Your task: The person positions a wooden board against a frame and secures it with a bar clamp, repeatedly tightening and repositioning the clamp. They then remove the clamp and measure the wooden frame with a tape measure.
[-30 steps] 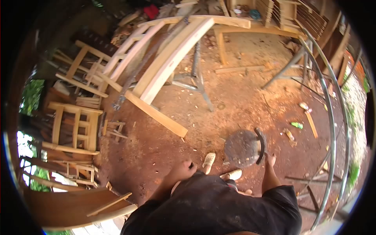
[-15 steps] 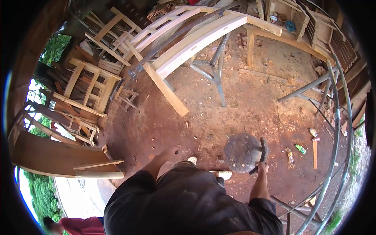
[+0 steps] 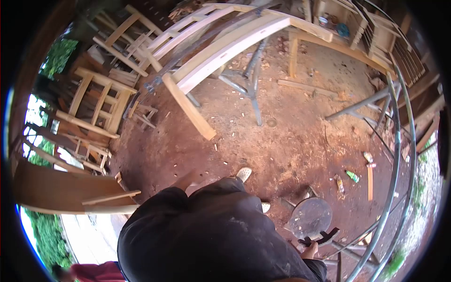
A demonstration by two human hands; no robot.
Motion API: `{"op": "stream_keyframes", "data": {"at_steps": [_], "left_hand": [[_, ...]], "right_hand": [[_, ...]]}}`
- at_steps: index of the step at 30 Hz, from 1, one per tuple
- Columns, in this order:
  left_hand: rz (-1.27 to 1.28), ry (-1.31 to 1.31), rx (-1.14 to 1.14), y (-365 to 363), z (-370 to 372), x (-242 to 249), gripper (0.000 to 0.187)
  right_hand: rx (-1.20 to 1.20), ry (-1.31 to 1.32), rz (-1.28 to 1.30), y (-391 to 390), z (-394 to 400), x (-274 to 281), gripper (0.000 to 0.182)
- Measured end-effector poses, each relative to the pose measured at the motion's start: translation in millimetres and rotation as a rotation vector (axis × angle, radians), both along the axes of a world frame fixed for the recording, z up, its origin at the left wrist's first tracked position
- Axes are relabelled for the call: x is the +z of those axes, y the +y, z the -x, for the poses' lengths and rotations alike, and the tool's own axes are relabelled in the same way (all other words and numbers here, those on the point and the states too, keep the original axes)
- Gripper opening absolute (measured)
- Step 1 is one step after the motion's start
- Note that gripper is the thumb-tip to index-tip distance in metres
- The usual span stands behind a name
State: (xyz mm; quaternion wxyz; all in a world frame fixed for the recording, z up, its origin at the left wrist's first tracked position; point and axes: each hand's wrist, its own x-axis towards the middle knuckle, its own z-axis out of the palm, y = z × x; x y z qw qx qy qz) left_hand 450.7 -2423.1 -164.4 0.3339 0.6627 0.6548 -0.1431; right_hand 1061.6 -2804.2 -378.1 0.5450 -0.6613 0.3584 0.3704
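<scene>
My right hand (image 3: pixel 310 250) is closed on a dark curved tool (image 3: pixel 322 239) at the lower right. Just beyond it stands a stool with a round, worn seat (image 3: pixel 311 217). The tool lies across or just above the near edge of the seat; contact is unclear. My left hand (image 3: pixel 187 182) is smeared by motion beside my left side, and its fingers cannot be made out. A long pale wooden frame (image 3: pixel 235 51) rests on metal trestle legs (image 3: pixel 256 94) ahead.
Wooden chair frames (image 3: pixel 101 101) lean at the left, above a curved brown panel (image 3: pixel 61 188). Tall metal tubes (image 3: pixel 397 155) curve along the right side. A green wrapper (image 3: pixel 352 176) and a wood strip (image 3: pixel 370 183) lie on the floor. A person in red (image 3: pixel 96 271) is at the lower left.
The stool and the dark tool in my right hand now appear lower and farther right, with the stool's legs showing. The view has shifted slightly, and my feet have moved.
</scene>
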Motion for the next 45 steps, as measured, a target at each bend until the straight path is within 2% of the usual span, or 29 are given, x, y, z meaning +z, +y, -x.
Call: {"op": "stream_keyframes", "data": {"at_steps": [1,2,3,5,7,8,10,11,12,13,14,15,16,17,18,19,20,23,25,26,27,29,31,33,35,39,41,43,45], "left_hand": [[0.086,-0.021,0.032,22,-40,29,0.042],[0.125,0.008,-0.071,47,-61,25,0.041],[0.160,0.040,-0.177,69,-80,23,0.041],[0.026,-0.038,-0.264,98,-133,34,0.037],[0.057,-0.100,-0.363,138,-179,19,0.033],[0.076,-0.161,-0.427,155,-202,12,0.029],[0.097,-0.212,-0.514,184,-243,5,0.027],[0.110,-0.240,-0.569,200,-263,4,0.026],[0.196,-0.358,-0.563,215,-278,1,0.030],[0.169,-0.360,-0.655,233,-291,-19,0.030],[0.114,-0.393,-0.692,246,-306,-30,0.029],[0.062,-0.423,-0.719,260,-323,-30,0.028],[0.097,-0.396,-0.759,275,-337,-32,0.026],[0.155,-0.400,-0.749,291,-347,-38,0.023],[0.154,-0.420,-0.802,305,-358,-31,0.023],[0.133,-0.439,-0.858,326,-371,-20,0.024],[0.132,-0.451,-0.856,346,-383,-10,0.024],[0.075,-0.611,-0.908,393,-411,37,0.023],[0.058,-0.638,-0.898,421,-433,56,0.023],[-0.001,-0.807,-0.812,432,-442,57,0.021],[-0.065,-0.974,-0.721,445,-451,56,0.019],[-0.180,-1.046,-0.626,477,-467,60,0.019],[-0.259,-0.974,-0.579,519,-477,68,0.020],[-0.026,-1.110,-0.298,559,-481,64,0.024],[-0.189,-1.058,-0.275,606,-495,54,0.025],[-0.281,-0.960,-0.152,694,-507,91,0.029],[-0.273,-0.908,-0.099,725,-496,106,0.032],[-0.243,-1.010,0.149,753,-472,97,0.031],[-0.392,-1.010,0.336,777,-438,84,0.022]], "right_hand": [[0.012,0.052,-0.043,-12,10,9,0.045],[0.011,0.072,0.012,-22,18,-12,0.054],[-0.058,0.080,0.015,-32,26,-29,0.053],[-0.044,0.017,0.045,-16,47,-11,0.042],[0.002,-0.111,0.169,-5,48,-20,0.037],[0.311,-0.226,0.356,-5,42,-15,0.038],[0.321,-0.163,0.806,70,46,68,0.043],[0.315,-0.179,1.062,100,46,87,0.044],[0.354,-0.376,1.145,114,47,80,0.043],[0.408,-0.512,1.082,126,41,65,0.039],[0.503,-0.564,0.807,139,35,43,0.039],[0.608,-0.607,0.532,172,31,54,0.038],[0.550,-0.342,0.325,210,25,61,0.037],[0.482,-0.069,0.129,264,30,107,0.037],[0.952,-0.519,-0.081,302,28,100,0.037],[0.656,-0.233,-0.103,346,18,93,0.042],[0.952,-0.640,-0.041,388,5,76,0.049],[1.151,-0.440,-0.328,553,20,240,0.049],[1.282,-0.429,-0.441,626,12,277,0.049],[1.291,-0.418,-0.490,659,9,292,0.047],[1.303,-0.410,-0.541,690,5,300,0.045],[1.223,-0.310,-0.688,747,-9,281,0.043],[1.159,-0.196,-0.819,808,-28,272,0.041],[1.182,-0.038,-0.950,861,-44,263,0.041],[1.233,0.017,-0.937,923,-62,255,0.040],[1.177,-0.217,-0.924,1033,-76,282,0.029],[1.131,-0.128,-0.987,1086,-88,294,0.022],[1.312,-0.042,-0.936,1133,-102,312,0.021],[1.412,-0.069,-0.903,1170,-99,331,0.023]]}}
